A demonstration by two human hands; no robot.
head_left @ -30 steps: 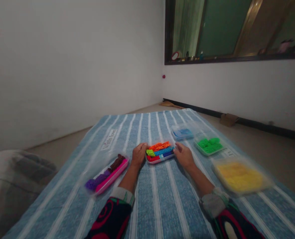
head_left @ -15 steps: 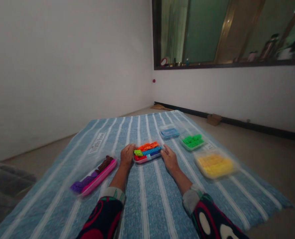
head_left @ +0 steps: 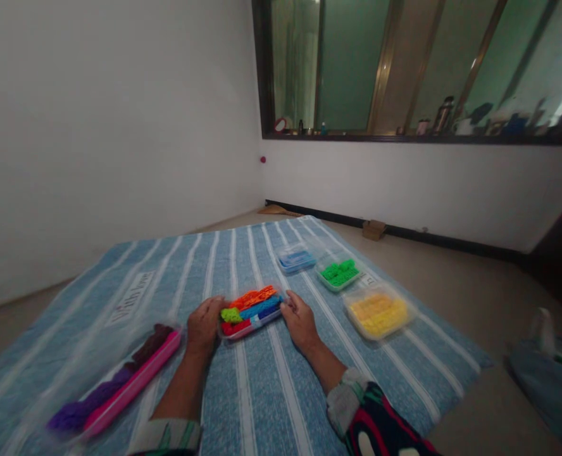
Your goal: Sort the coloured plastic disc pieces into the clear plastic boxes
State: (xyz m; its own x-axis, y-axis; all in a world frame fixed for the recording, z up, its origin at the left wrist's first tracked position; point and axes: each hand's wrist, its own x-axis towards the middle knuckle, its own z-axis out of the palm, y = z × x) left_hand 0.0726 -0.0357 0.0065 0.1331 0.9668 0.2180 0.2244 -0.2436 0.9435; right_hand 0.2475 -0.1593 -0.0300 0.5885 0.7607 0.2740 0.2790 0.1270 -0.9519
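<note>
A clear plastic box [head_left: 257, 326] stands on the striped cloth, packed with orange, blue, lime green and red pieces that look like building blocks. My left hand [head_left: 204, 326] grips its left end, and my right hand [head_left: 300, 320] holds the right end with thumb and fingers. Left of my left hand lies a long pink tray [head_left: 133, 389] with purple and brown pieces [head_left: 114, 380] along it. To the right of my right hand is a clear box of yellow pieces [head_left: 378, 313]. Beyond that sit a box of green pieces [head_left: 340, 273] and a light blue box [head_left: 296, 258].
A blue and white striped cloth [head_left: 181, 266] covers the table. On the floor are a small cardboard box [head_left: 374, 229] by the far wall and a grey-blue bag [head_left: 549, 380] at the right. Bottles and cups stand on the window sill [head_left: 380, 139].
My view has swung to the right, so everything appears shifted left, and the bag has come into view. Both hands remain on the box of mixed colours.
</note>
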